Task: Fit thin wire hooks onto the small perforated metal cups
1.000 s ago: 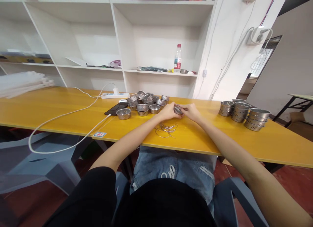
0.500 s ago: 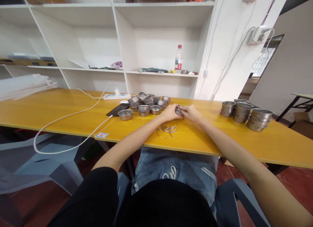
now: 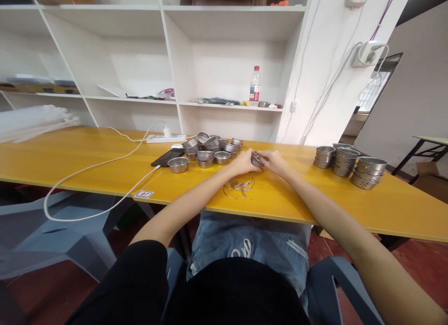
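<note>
Several loose wires (image 3: 240, 189) lie near the tabletop's (image 3: 105, 152) front edge. Past them I see the left hand (image 3: 244, 162) and right hand (image 3: 276, 162), fingers pinching a metal cup (image 3: 256, 160) between them; nearer the back edge, heaped cups (image 3: 211, 149).

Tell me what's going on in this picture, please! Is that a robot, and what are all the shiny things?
No robot here, just a person. The camera sits on that person's head, looking forward and down. The left hand and right hand hold a small metal cup between them, partly hidden by fingers. On the yellow table are thin curved wires, a heap of perforated metal cups to the left, and neat cup stacks to the right.
</note>
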A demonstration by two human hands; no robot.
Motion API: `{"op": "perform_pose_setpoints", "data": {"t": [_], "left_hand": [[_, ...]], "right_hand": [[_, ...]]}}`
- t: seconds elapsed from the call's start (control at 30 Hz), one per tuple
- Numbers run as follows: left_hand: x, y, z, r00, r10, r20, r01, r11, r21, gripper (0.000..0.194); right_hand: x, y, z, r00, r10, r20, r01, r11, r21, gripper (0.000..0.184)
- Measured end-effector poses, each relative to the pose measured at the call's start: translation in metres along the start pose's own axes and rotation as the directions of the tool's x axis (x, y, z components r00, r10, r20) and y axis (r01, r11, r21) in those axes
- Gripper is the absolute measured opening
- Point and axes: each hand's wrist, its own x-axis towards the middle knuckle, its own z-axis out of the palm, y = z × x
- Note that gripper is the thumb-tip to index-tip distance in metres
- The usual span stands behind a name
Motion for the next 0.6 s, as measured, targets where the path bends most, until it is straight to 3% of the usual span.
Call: {"op": "perform_pose_setpoints", "data": {"t": [0.13, 0.37, 0.6], "left_hand": [[0.002, -0.004, 0.001, 1.000, 0.022, -0.010, -0.023, 0.999, -0.037, 0.078], [0.007, -0.018, 0.000, 0.998, 0.058, 0.022, -0.058, 0.998, -0.019, 0.072], [0.006, -0.022, 0.002, 0.998, 0.062, -0.015, -0.063, 0.998, -0.008, 0.064]], "right_hand": [[0.000, 0.005, 0.002, 0.999, -0.051, -0.014, 0.051, 0.999, 0.006, 0.027], [-0.001, 0.010, 0.007, 0.998, -0.055, -0.026, 0.055, 0.998, 0.006, 0.027], [-0.002, 0.010, 0.009, 0.998, -0.050, -0.045, 0.050, 0.999, 0.002, 0.027]]}}
